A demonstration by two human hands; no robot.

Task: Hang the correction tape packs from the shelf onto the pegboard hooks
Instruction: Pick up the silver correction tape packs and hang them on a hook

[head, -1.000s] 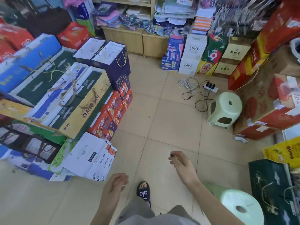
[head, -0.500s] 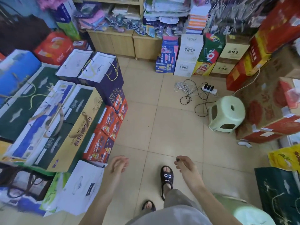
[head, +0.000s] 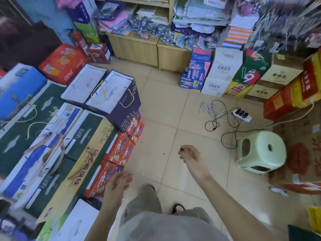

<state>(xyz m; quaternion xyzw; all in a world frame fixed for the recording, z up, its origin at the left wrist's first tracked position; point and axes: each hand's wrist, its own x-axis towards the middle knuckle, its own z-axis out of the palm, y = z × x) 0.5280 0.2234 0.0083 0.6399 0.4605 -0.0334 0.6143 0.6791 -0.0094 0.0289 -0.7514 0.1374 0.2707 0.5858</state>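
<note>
Stacked gift boxes (head: 52, 136) fill my left side. Wooden shelf (head: 156, 49) ahead holds blurred blister packs (head: 184, 39), likely the correction tape. Green stool (head: 260, 152) stands at right on tile. Left hand (head: 119, 183): fingers relaxed, holding nothing. Right hand (head: 189, 155): fingertips pinch something small and dark, unidentifiable.

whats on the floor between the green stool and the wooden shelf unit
In the head view, between the green stool and the wooden shelf unit lie a white power strip and tangled cables on floor tiles.
</note>
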